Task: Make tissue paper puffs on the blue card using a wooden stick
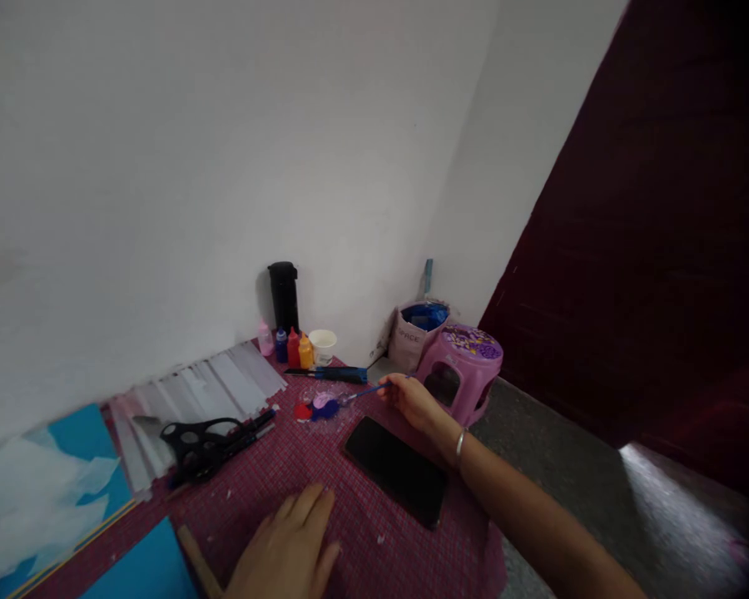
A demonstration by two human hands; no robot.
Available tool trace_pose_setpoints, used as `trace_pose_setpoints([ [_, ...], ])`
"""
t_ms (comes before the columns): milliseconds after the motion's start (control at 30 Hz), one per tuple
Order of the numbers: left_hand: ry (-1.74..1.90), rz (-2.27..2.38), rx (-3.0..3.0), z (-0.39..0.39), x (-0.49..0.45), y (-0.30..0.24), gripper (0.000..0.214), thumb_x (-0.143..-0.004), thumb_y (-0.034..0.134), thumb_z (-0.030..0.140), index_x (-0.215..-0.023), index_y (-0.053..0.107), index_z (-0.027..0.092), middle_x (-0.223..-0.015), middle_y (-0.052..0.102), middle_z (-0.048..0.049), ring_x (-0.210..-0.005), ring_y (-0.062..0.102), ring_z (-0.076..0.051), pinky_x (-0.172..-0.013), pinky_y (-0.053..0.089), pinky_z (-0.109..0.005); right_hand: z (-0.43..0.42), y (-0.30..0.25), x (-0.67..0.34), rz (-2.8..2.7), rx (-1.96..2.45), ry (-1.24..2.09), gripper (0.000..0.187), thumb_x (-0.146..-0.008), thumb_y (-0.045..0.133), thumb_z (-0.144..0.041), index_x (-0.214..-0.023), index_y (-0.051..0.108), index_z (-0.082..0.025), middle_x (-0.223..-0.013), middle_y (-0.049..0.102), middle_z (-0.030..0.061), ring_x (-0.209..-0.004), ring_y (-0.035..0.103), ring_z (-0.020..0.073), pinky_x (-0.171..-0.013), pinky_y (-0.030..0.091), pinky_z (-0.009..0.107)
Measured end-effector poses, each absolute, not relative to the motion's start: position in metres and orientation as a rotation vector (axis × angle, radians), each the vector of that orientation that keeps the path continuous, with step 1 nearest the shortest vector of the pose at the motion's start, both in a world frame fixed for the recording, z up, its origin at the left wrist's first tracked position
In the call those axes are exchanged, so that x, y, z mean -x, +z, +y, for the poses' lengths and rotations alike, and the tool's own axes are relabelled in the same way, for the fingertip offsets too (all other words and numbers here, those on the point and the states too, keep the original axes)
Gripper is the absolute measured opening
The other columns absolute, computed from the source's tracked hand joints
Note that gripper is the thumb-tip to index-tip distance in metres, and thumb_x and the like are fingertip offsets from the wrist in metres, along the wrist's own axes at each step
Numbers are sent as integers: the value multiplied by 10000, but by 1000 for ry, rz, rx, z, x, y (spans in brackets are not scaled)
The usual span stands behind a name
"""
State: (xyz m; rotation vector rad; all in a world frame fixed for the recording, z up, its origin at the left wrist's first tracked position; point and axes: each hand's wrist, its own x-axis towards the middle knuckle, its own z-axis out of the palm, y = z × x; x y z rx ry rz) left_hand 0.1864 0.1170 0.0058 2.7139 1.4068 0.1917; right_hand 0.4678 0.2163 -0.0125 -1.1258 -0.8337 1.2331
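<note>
Dim light; pale glare on floor (605, 482).

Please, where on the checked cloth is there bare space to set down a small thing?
Bare cloth shows between the scissors and the phone, and between the phone and the left hand, where a white scrap lies. It is crowded at the back: bottles, cup, utility knife, and paint by the brush.

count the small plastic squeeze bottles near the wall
4, left to right by the tall black cylindrical flask: pink bottle, dark blue bottle, red bottle, then yellow-orange bottle beside the round white cup. More could be hidden behind.
</note>
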Motion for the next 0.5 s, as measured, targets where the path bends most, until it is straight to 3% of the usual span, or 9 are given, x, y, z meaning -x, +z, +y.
trace_pose_setpoints([
  [67,47,1478,-2819,141,-214,14,368,-807,492,20,-1101,630,192,-1093,656,-96,-953,620,-234,-797,502,-360,222,-14,-473,-810,1125,1264,192,-732,545,-309,-724,647,-147,-600,673,43,-508,593,118,-561,452,240],
  [267,-1,1621,-2841,179,-262,20,307,-815,410,-13,-973,655,82,-908,666,-166,-839,650,-265,-648,528,-342,232,-14,-473,-846,1119,1295,237,-735,562,-355,-719,649,-134,-583,669,40,-503,588,117,-561,440,240],
  [500,-46,1590,-2812,194,-260,11,333,-853,354,-6,-945,655,103,-886,672,-140,-806,669,-248,-625,545,-328,235,-22,-466,-891,1113,1230,223,-751,574,-351,-728,649,-142,-599,669,20,-533,579,109,-588,424,230],
])
